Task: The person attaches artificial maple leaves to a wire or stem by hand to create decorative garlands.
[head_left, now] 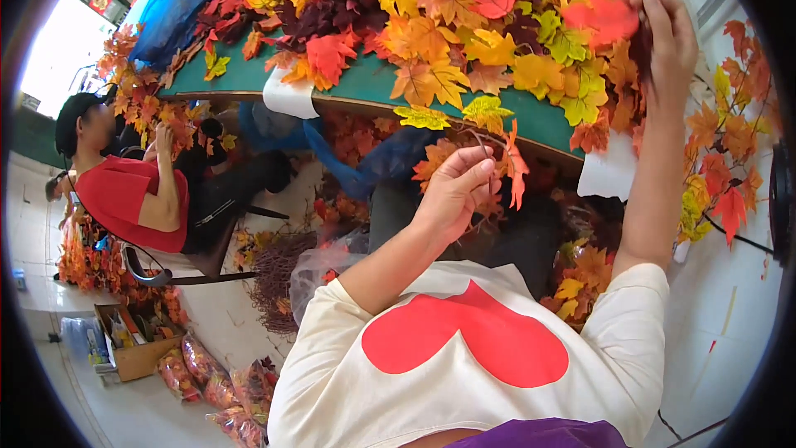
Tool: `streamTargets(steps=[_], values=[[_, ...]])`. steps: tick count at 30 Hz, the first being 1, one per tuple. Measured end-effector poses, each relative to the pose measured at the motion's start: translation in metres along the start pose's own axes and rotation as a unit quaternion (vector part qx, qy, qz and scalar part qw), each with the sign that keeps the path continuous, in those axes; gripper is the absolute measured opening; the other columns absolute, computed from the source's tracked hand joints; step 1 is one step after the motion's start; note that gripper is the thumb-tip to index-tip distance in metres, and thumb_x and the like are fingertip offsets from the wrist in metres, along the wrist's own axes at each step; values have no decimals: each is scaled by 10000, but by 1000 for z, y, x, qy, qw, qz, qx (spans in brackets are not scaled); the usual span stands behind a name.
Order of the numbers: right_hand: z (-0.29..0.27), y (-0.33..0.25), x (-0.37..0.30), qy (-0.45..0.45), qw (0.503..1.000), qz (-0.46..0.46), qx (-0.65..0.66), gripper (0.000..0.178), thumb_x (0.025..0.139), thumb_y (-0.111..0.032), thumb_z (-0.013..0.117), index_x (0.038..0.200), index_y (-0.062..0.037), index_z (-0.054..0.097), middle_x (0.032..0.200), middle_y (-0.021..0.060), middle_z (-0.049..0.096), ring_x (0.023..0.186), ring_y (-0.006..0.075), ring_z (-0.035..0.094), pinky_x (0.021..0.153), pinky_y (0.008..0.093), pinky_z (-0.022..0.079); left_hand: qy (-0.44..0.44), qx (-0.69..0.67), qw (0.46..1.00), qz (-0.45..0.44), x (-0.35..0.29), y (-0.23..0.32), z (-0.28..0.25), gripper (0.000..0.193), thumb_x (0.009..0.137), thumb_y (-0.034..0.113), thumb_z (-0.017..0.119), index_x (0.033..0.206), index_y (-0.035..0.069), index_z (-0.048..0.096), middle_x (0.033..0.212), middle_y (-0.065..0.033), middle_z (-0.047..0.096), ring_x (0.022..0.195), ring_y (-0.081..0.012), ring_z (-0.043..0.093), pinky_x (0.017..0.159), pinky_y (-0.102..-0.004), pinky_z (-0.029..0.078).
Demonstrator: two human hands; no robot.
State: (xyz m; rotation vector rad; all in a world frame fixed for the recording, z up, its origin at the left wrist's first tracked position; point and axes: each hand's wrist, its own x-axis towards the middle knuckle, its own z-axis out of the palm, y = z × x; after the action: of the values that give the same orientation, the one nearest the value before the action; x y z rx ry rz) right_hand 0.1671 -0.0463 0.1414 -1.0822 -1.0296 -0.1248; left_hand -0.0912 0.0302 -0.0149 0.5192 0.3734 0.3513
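My left hand (458,192) is closed in a pinch on the thin brown stem of an artificial maple leaf garland, in front of the table's near edge. Yellow leaves (487,109) and an orange-red leaf (515,168) hang off that stem. Farther out to the right, my right hand (670,33) is raised at the leaf pile's edge, its fingers closed on a red artificial leaf (604,20), slightly blurred. A thick pile of loose artificial leaves (448,2), in orange, yellow, red and dark purple, covers most of the green tabletop (365,87).
White paper pieces (289,93) hang over the table's edge. At the left a person in a red shirt (137,191) sits handling leaves. A cardboard box (143,353) and bagged leaves (207,373) lie on the floor. Finished-looking garlands (720,149) hang at the right.
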Motion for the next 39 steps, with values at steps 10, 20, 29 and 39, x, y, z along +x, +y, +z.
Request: streamTargets(steps=[10,20,29,39], values=[[47,-42,-179,-272,912,216,-220,100,796,-50,585,854,11,530,766,99,598,727,164,601,634,262,456,20,52,998,20,7,-26,6,192,816,78,605,999,51,553,865,-41,602,740,-116,589,627,-243,500],[36,-31,-207,-182,934,269,-152,116,763,-55,631,841,27,605,799,92,654,736,135,627,667,249,484,20,5,1000,10,-6,-21,12,199,828,76,586,1017,31,541,830,-52,596,733,-131,582,652,-258,499],[35,-31,-208,-179,932,286,-132,89,770,-12,624,847,32,610,764,53,646,707,100,601,685,230,481,21,38,997,58,-7,-25,17,183,820,41,591,994,5,548,816,-46,587,703,-109,569,636,-236,492],[37,-34,-210,-167,931,296,-136,94,767,-14,629,845,36,613,759,53,647,705,108,604,679,235,483,-1,122,982,146,-8,-32,15,145,808,11,595,949,10,565,828,-53,610,708,-105,571,631,-226,468]])
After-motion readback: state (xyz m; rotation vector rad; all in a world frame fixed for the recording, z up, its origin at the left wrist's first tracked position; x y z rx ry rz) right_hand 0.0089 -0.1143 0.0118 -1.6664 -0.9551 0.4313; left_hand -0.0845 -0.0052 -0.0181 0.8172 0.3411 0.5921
